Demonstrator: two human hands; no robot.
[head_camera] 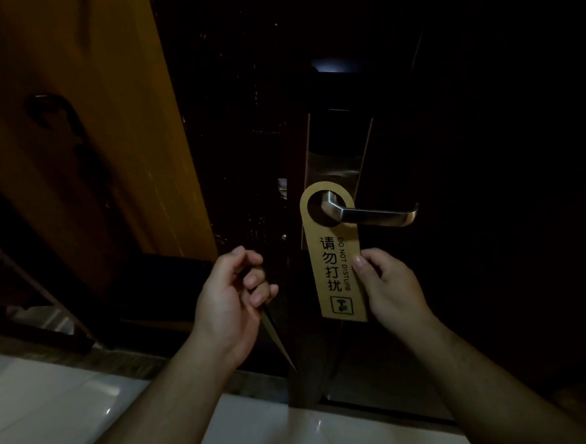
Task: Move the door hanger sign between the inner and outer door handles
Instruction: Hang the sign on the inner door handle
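A tan "do not disturb" door hanger sign [333, 264] hangs by its round hole on a silver lever door handle [372, 214] of a dark door [486, 177]. My right hand [386, 284] pinches the sign's right edge between thumb and fingers, about halfway down. My left hand [232, 293] is curled around the door's dark edge [296, 255], just left of the sign. A second handle is partly visible as a small metal glint [282, 188] beyond the door's edge.
An orange-lit wall [94, 147] stands to the left beyond the doorway. White glossy floor tiles [91, 419] lie below. A dark rack [24, 293] sits low at the left. The scene is very dim.
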